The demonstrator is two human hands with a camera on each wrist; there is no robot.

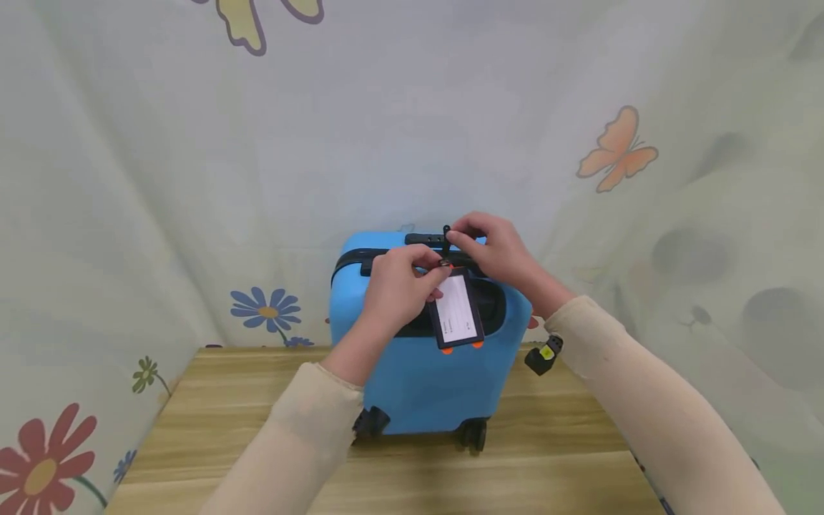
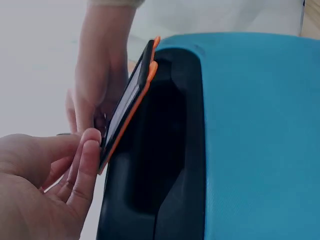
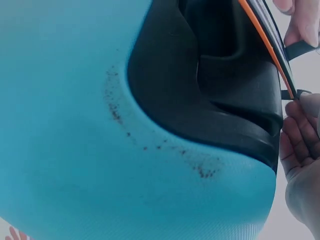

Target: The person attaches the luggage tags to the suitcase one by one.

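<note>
A luggage tag (image 1: 460,315) with a white card, dark frame and orange edging hangs in front of the top of a blue suitcase (image 1: 438,383). My left hand (image 1: 400,285) pinches the tag's upper end, where its black strap (image 1: 446,247) joins on. Thumb and fingers of my right hand (image 1: 498,249) pinch the free end of that strap, just above the suitcase top. In the left wrist view the tag (image 2: 125,102) stands edge-on beside the black handle recess (image 2: 160,145), and my left fingertips are at its lower end.
The suitcase stands upright on a wooden table (image 1: 553,429), on black wheels (image 1: 474,434). Behind hangs a pale curtain (image 1: 412,143) printed with flowers and butterflies. A small black device (image 1: 543,355) is attached at the right sleeve. Dark specks (image 3: 202,172) mark the blue shell.
</note>
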